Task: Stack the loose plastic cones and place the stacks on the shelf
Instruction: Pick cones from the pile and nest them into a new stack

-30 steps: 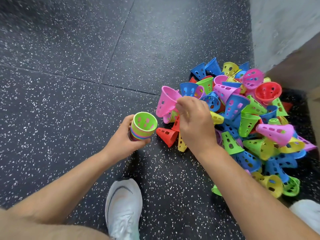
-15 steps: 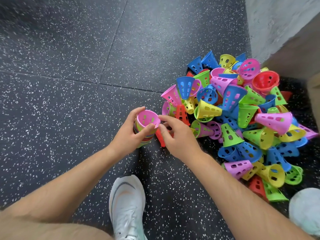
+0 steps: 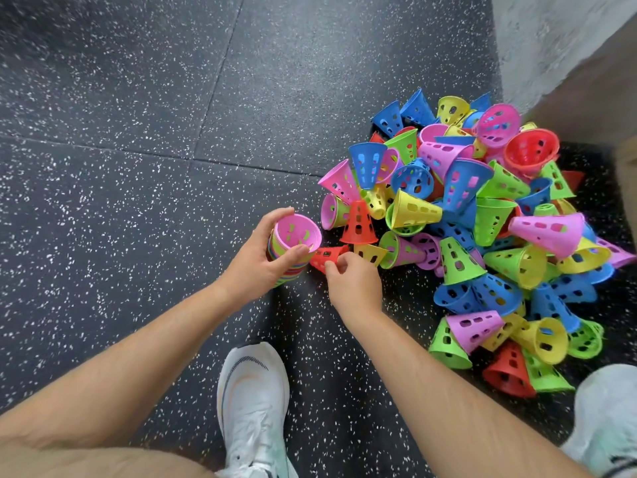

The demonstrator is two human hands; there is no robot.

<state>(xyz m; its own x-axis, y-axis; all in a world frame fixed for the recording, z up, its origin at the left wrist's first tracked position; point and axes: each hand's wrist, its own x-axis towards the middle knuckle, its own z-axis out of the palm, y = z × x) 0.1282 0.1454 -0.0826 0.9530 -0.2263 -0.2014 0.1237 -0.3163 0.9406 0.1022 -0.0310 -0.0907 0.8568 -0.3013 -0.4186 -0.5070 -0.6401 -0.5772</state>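
Just left of the loose pile (image 3: 465, 219), left hand (image 3: 256, 267) grips the stack (image 3: 291, 270) mouth-up, pink cone (image 3: 298, 232) innermost, so the next drops straight in. Right hand (image 3: 351, 284) pinches a red cone (image 3: 325, 255) lying on the floor (image 3: 138, 167) beside it, prob. next to go. Shelf not in view.

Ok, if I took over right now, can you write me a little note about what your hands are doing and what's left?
Left hand grips the stack, pink one on top, mouth up.
Right hand pinches a red cone lying on the floor beside the stack.
Done: one many-coloured stack started.
Left: stack the big pile of loose cones on the right, then shelve the stacks. The shelf is not in view.
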